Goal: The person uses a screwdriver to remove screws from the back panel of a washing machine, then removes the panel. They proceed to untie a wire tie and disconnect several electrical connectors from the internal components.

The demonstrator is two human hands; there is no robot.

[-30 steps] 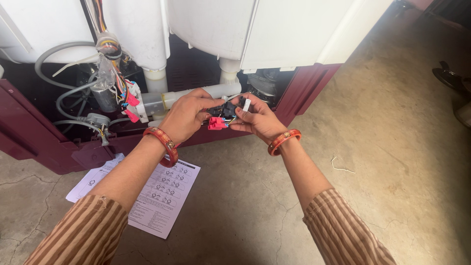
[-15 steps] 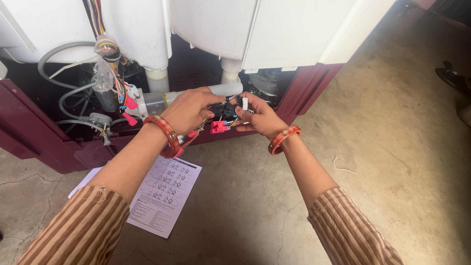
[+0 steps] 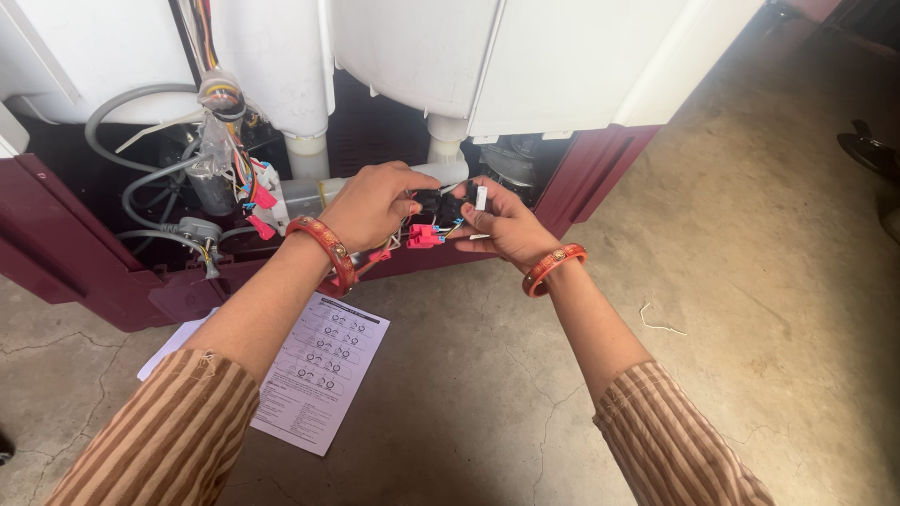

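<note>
head view: both hands meet at the machine's open base, left hand (image 3: pixel 380 201) pinching the pink connector (image 3: pixel 422 235), right hand (image 3: pixel 497 223) gripping a white plug (image 3: pixel 480 198), wires held taut.

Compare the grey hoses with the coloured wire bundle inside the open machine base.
The grey hoses are thick, plain grey and loop in wide curves; the wire bundle is many thin coloured strands hanging nearly straight down. The bundle ends in pink connectors; the hoses do not. Both sit in the left of the cavity.
</note>
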